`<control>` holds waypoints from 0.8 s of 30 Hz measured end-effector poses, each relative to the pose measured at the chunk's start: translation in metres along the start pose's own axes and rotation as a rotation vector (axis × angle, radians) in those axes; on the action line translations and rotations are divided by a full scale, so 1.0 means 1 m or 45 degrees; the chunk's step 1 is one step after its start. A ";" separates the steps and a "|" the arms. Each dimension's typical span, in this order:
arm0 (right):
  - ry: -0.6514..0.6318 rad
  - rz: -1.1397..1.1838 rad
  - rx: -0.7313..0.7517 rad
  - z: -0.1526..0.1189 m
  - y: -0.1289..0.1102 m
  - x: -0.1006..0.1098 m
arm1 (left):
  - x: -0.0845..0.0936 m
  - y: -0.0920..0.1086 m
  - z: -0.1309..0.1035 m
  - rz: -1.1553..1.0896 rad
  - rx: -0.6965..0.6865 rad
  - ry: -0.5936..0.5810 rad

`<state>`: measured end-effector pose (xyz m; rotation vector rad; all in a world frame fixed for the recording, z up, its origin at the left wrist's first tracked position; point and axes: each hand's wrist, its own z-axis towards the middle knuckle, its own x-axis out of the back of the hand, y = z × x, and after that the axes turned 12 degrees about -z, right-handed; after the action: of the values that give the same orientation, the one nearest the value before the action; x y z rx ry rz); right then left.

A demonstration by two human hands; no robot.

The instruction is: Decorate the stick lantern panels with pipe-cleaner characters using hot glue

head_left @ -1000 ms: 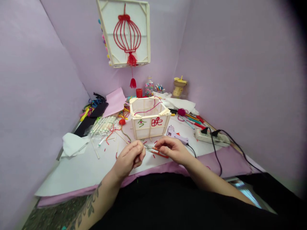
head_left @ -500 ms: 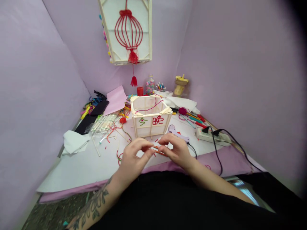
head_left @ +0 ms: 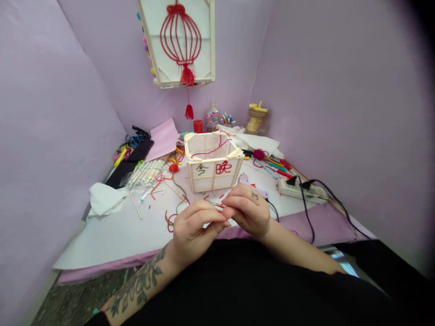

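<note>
My left hand [head_left: 199,228] and my right hand [head_left: 248,210] meet just in front of the lantern frame, with the fingertips of both pinched closed and touching. A thin orange-red piece [head_left: 219,206] peeks out at the fingertips; most of it is hidden, so whether it is yarn or a stick I cannot tell. Beyond my hands stands an open-topped lantern [head_left: 203,183] of pale sticks and white sheeting, with a green and a red yarn character on its front. A lilac glue gun [head_left: 261,194] lies partly behind my right hand.
A finished-looking lantern [head_left: 204,50] with a red tassel hangs above. Left are bagged sticks [head_left: 147,174], an orange-red yarn ball [head_left: 173,168] and white cloth [head_left: 106,199]. Right are a crimson yarn ball [head_left: 258,155], markers and a power strip [head_left: 302,191] with black cords.
My hands have drawn together, and the thin orange-red piece that spanned between them is now mostly covered by fingers. My right hand has turned so its back shows more.
</note>
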<state>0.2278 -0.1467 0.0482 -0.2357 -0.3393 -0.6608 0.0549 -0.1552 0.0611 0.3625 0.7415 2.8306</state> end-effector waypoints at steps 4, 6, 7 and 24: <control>-0.014 -0.020 0.030 -0.001 0.002 0.001 | 0.001 -0.001 -0.001 0.036 0.002 -0.017; -0.018 -0.026 0.027 -0.001 0.003 0.001 | 0.002 -0.003 -0.001 0.063 -0.008 -0.033; -0.023 -0.022 0.020 -0.001 0.003 0.001 | 0.003 -0.003 -0.001 0.073 -0.012 -0.050; -0.175 -0.011 0.019 -0.007 0.012 -0.004 | 0.007 -0.014 -0.003 0.049 0.166 -0.250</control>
<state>0.2342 -0.1373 0.0392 -0.2659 -0.4775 -0.6521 0.0491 -0.1424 0.0530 0.6711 0.8870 2.7357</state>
